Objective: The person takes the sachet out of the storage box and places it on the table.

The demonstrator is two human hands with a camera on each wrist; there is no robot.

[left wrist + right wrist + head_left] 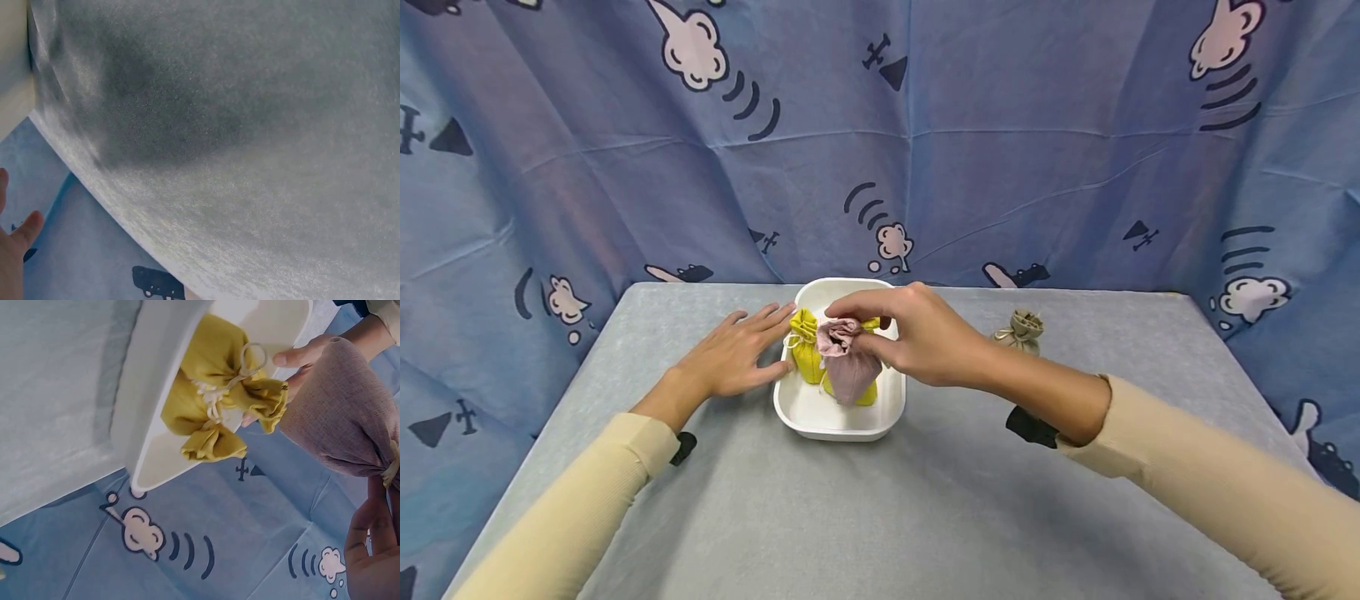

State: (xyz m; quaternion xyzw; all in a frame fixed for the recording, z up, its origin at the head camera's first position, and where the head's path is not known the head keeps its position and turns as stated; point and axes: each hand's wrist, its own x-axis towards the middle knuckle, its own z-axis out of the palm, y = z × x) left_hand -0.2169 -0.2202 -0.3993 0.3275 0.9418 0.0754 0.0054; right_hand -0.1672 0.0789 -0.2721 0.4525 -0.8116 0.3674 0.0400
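Note:
A mauve drawstring pouch [852,371] hangs by its gathered neck from my right hand [917,333], pinched between thumb and fingers. It is above a white tub [838,434]. Two yellow pouches lie inside: the left yellow pouch [806,358] shows well, while the other yellow pouch [867,395] is largely hidden behind the mauve one. In the right wrist view both yellow pouches have pale cords tied at the neck. My left hand [737,350] is spread at the tub's left side, its fingertips by the rim. The left wrist view mostly shows tabletop.
An olive-beige pouch [1021,332] stands on the grey tabletop [880,517] to the right, partly behind my right forearm. Blue patterned cloth [1000,150] rises behind the table's back edge and hangs at both sides.

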